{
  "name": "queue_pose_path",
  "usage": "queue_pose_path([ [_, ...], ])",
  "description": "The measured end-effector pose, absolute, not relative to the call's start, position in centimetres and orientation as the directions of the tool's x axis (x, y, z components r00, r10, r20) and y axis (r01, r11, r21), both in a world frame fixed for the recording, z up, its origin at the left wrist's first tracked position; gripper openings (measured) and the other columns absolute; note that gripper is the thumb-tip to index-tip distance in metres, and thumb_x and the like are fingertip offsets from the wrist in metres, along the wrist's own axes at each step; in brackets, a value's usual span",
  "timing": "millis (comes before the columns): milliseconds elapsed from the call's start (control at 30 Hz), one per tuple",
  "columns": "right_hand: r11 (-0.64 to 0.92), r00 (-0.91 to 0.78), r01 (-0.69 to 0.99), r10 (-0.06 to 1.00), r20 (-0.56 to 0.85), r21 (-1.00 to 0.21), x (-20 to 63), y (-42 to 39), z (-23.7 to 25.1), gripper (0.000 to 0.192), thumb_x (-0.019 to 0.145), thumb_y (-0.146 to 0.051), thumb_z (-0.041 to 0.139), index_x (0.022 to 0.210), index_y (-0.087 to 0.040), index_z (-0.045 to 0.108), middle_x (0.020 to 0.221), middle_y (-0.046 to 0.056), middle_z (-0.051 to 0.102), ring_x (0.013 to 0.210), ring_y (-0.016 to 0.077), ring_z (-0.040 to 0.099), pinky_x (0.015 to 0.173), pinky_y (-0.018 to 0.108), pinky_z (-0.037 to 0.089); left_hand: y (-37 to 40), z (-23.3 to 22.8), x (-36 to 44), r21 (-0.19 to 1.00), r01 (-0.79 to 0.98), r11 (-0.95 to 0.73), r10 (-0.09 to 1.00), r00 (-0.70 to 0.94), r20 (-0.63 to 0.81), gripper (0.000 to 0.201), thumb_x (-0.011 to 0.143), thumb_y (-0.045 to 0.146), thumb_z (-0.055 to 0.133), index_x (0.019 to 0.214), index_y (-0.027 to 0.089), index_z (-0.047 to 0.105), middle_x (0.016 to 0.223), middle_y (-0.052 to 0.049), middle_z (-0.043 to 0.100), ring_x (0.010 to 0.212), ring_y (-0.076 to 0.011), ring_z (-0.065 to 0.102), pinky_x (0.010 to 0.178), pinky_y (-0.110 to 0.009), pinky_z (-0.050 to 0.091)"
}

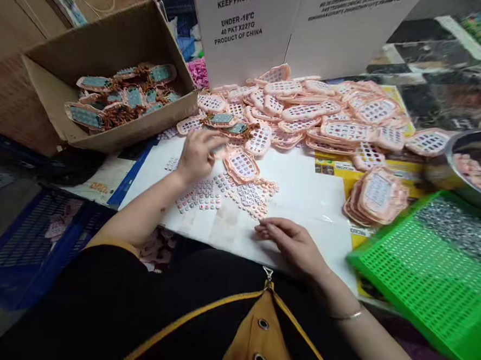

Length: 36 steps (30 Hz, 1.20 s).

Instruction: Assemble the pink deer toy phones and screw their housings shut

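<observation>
My left hand [198, 154] reaches forward over the white sheet [305, 195], its fingers blurred and curled at a pink toy-phone shell [241, 165]; whether it grips anything I cannot tell. Small keypad button sheets [223, 192] lie scattered under and beside it. My right hand [289, 241] rests flat near the sheet's front edge, fingers together, touching the edge of the button sheets. A big heap of pink keypad shells [318, 111] covers the back of the table.
A cardboard box [141, 128] at the left holds assembled pieces with teal boards. A stack of shells [376, 196], a green mesh tray [434, 273], a metal bowl [470, 161] stand right. White carton [274, 35] behind; blue crate [37, 238] lower left.
</observation>
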State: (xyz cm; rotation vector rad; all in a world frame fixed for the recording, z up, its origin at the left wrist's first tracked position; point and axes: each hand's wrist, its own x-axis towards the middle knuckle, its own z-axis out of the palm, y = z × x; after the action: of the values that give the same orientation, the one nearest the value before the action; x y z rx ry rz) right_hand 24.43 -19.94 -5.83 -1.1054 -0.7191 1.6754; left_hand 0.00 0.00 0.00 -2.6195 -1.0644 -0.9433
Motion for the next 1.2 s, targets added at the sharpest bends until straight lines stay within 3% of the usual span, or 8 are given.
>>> queue_pose_path([
  [167,-0.363,-0.147,-0.548,0.929,-0.34,-0.754,23.9,-19.0,-4.4,0.052,0.06,-0.055,0.091,0.101,-0.027,0.075,0.086,0.0,0.076,0.071,0.0132,0.072,0.063,0.026,0.06,-7.7,-2.5,4.0,-0.207,0.312,-0.927,0.154,0.821,0.549,0.035,0.095,0.024,0.058,0.128,0.035,0.064,0.136,-0.001,0.068,0.133,-0.0179,0.056,0.129,-0.05,0.009],
  [333,-0.259,-0.086,-0.61,0.961,-0.261,-0.749,24.0,-19.8,-3.9,0.042,0.058,-0.042,0.094,0.092,-0.025,0.077,0.091,-0.001,0.075,0.071,0.0122,0.07,0.059,0.023,0.058,-10.2,-3.8,6.1,-0.107,0.331,-0.937,0.221,0.805,0.551,0.046,0.095,0.022,0.055,0.14,0.034,0.056,0.142,-0.002,0.063,0.138,-0.0171,0.053,0.129,-0.045,-0.003],
  [500,-0.156,0.018,-0.667,0.974,-0.225,-0.728,24.8,-20.5,-3.8,0.043,0.059,-0.039,0.094,0.096,-0.026,0.077,0.087,-0.002,0.076,0.071,0.0107,0.068,0.06,0.021,0.057,-10.7,-2.9,6.1,0.397,0.481,-0.782,0.612,0.468,0.638,0.068,0.085,0.032,0.066,0.149,0.023,0.046,0.16,-0.013,0.042,0.152,-0.0294,0.033,0.129,-0.051,0.003],
  [600,-0.122,0.023,-0.691,0.982,-0.19,-0.713,24.7,-20.5,-3.6,0.042,0.06,-0.039,0.094,0.096,-0.027,0.077,0.087,-0.003,0.076,0.073,0.0106,0.069,0.061,0.021,0.057,-11.4,-2.1,6.7,0.889,0.101,-0.446,0.845,0.375,0.381,0.08,0.08,0.05,0.072,0.15,0.025,0.042,0.16,-0.013,0.042,0.151,-0.0313,0.035,0.125,-0.05,0.024],
  [733,-0.154,-0.08,-0.666,0.988,-0.136,-0.73,24.2,-20.8,-3.5,0.043,0.064,-0.046,0.09,0.099,-0.026,0.075,0.082,-0.003,0.074,0.067,0.0104,0.066,0.06,0.023,0.057,-12.5,-1.4,8.5,0.917,-0.286,0.279,0.725,0.689,-0.005,0.072,0.07,0.065,0.077,0.128,0.023,0.063,0.136,-0.013,0.064,0.122,-0.0314,0.064,0.102,-0.045,0.052],
  [933,0.027,0.067,0.22,0.997,0.043,-0.975,29.8,-21.1,-1.8,0.04,0.085,-0.052,0.069,0.109,-0.02,0.071,0.093,0.007,0.075,0.078,0.0186,0.068,0.077,0.038,0.056,-12.5,-1.4,10.2,0.765,-0.415,0.493,0.71,0.7,-0.078,0.083,0.052,0.068,0.087,0.118,0.02,0.07,0.113,-0.008,0.073,0.099,-0.0245,0.071,0.093,-0.04,0.056],
  [1033,-0.031,0.222,0.83,0.934,0.278,-0.558,34.4,-19.8,-1.0,0.029,0.092,-0.038,0.059,0.102,-0.014,0.073,0.098,0.016,0.073,0.09,0.0267,0.065,0.085,0.046,0.051,-12.3,-1.7,10.3,0.702,-0.403,0.587,0.692,0.7,-0.177,0.08,0.053,0.063,0.089,0.116,0.017,0.07,0.108,-0.008,0.075,0.094,-0.0233,0.072,0.095,-0.042,0.056],
  [1200,-0.191,0.196,0.981,0.959,0.203,-0.041,38.1,-17.3,-1.4,0.029,0.093,-0.028,0.053,0.083,-0.01,0.073,0.09,0.022,0.069,0.084,0.0297,0.059,0.08,0.045,0.046,-12.1,-1.6,9.9,0.689,-0.374,0.62,0.667,0.714,-0.212,0.074,0.055,0.06,0.089,0.109,0.012,0.073,0.099,-0.009,0.077,0.085,-0.0227,0.074,0.087,-0.038,0.059],
])
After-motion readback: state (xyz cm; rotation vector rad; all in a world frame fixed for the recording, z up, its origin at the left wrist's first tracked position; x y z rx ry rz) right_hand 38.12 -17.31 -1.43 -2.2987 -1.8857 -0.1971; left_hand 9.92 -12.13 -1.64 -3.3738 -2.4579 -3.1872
